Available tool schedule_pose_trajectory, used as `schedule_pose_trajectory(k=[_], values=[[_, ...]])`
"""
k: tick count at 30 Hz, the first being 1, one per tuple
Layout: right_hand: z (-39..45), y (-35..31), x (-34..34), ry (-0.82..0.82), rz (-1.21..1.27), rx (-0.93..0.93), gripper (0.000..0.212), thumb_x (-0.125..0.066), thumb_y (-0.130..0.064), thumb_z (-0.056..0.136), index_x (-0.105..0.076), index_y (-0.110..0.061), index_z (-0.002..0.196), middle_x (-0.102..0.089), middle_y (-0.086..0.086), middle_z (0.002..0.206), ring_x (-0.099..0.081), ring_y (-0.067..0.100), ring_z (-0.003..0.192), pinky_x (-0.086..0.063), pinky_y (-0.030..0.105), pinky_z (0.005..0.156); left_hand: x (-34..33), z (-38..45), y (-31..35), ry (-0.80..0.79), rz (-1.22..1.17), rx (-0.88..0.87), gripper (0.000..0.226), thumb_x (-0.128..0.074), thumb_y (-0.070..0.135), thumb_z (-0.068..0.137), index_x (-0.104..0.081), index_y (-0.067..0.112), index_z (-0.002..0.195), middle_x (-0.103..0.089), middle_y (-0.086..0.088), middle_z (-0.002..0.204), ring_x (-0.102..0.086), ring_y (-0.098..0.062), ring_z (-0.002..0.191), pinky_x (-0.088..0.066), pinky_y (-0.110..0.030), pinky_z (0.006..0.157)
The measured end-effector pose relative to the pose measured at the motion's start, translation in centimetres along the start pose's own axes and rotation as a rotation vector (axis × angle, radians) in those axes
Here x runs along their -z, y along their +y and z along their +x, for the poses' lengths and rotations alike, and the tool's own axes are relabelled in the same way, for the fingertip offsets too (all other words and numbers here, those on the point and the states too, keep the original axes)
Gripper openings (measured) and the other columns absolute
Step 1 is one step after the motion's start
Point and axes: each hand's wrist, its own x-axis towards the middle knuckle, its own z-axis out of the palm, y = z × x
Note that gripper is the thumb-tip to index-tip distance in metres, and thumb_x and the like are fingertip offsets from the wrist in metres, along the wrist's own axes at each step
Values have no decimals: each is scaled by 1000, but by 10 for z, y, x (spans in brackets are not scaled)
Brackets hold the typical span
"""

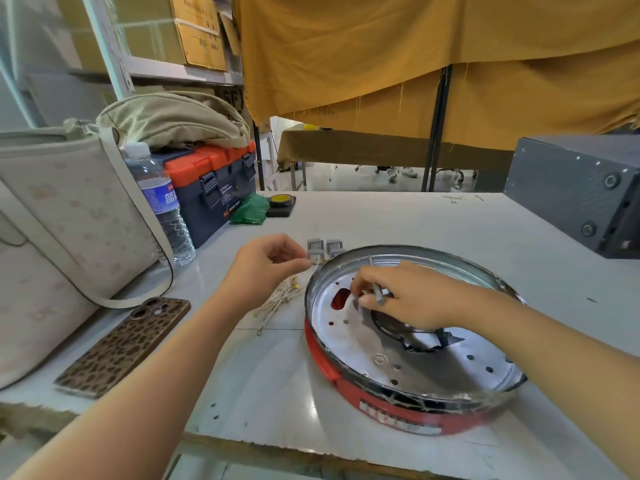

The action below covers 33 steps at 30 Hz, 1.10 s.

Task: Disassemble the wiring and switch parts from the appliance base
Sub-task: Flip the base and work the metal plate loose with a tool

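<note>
The round appliance base [391,408], red outside with a shiny metal inside, lies on the white table at centre right. My right hand [412,296] reaches into it, fingers pinched on a thin grey wire piece [377,292] near a red oval opening. My left hand [266,268] hovers just left of the rim, its fingertips pinched at a small grey switch block [314,255]. Two more grey switch blocks [334,247] stand behind it. A bundle of pale wires with brass terminals [282,296] lies on the table under my left hand.
A leopard-print phone [124,344] lies at the left front. Behind it stand a cream bag [62,233], a water bottle [162,202] and an orange-and-navy toolbox [211,188]. A tape roll [282,201] sits mid-back. A grey box [581,192] occupies the right rear.
</note>
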Motion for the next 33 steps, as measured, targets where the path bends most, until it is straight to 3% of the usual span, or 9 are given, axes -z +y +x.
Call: schedule_pose_trajectory(k=[3,7,11,16,20,24,33], values=[[-3,5,1,-6,28,-10,21,-46,-36,98,-55,-28,115,-62,-7,97,-54,8,80,-39,15,65,7,-6,-8,-40,119,-7,8,-77,20,76,-71,17,80,-70,2,76,-59,1,63,-46,-8,60],[-7,10,1,-23,49,-15,20,-48,-35,97,-55,-31,116,-62,-5,115,-56,16,101,-45,30,85,11,-16,-15,-106,230,-33,7,-78,17,74,-72,16,78,-68,5,70,-56,6,59,-42,-5,60],[-8,13,-1,-2,72,-12,18,-50,-34,97,-55,-32,114,-61,-8,121,-55,13,105,-43,24,84,13,-23,-20,-180,335,-53,10,-78,12,75,-69,16,79,-66,6,67,-54,6,59,-39,-5,60],[-8,16,-2,28,90,0,17,-50,-32,97,-56,-32,113,-59,-13,124,-51,4,99,-35,-1,72,15,-27,-20,-292,551,-134,7,-72,9,79,-73,15,83,-69,5,76,-55,7,66,-38,0,64],[-8,18,-3,42,102,0,15,-50,-32,97,-55,-34,111,-59,-14,124,-51,4,100,-34,0,70,16,-26,-20,-364,697,-141,14,-66,9,84,-75,19,89,-64,7,80,-55,-4,75,-36,-4,64],[-7,18,-4,53,106,4,16,-50,-31,97,-56,-32,112,-59,-15,124,-50,3,100,-34,0,70,16,-26,-21,-391,818,-143,19,-61,11,84,-74,22,92,-69,4,89,-60,-11,85,-44,-22,76],[-8,17,-5,64,96,-7,17,-50,-29,97,-56,-32,113,-60,-11,124,-53,10,107,-37,13,74,18,-27,-23,-344,789,-167,21,-59,8,85,-66,20,100,-66,7,89,-59,-12,88,-47,-25,82]])
